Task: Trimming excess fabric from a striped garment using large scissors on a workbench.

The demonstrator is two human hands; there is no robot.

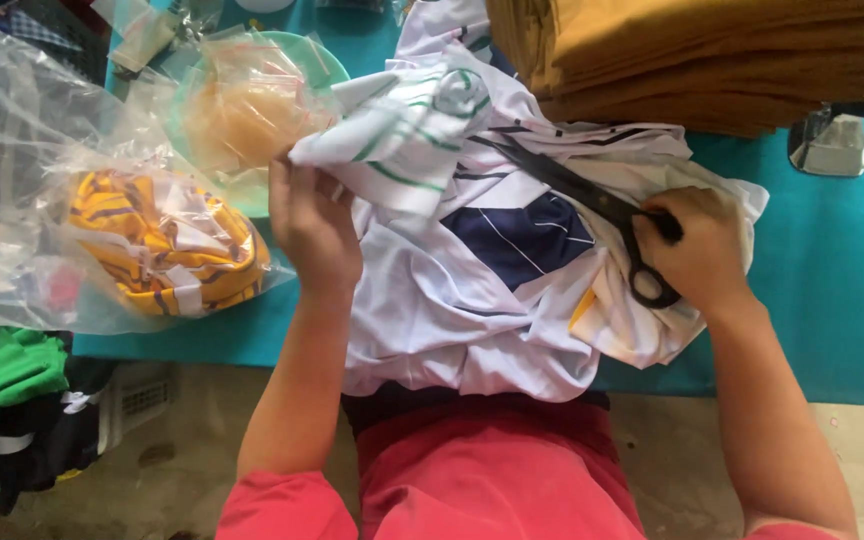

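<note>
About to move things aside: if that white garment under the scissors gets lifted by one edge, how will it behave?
The white garment would likely drape and sag, since it already lies in soft folds and hangs over the teal table edge. It looks thin, so probably light. The black scissors in the right hand rest on it and may drag it; the left hand pinches a striped fold.
</note>
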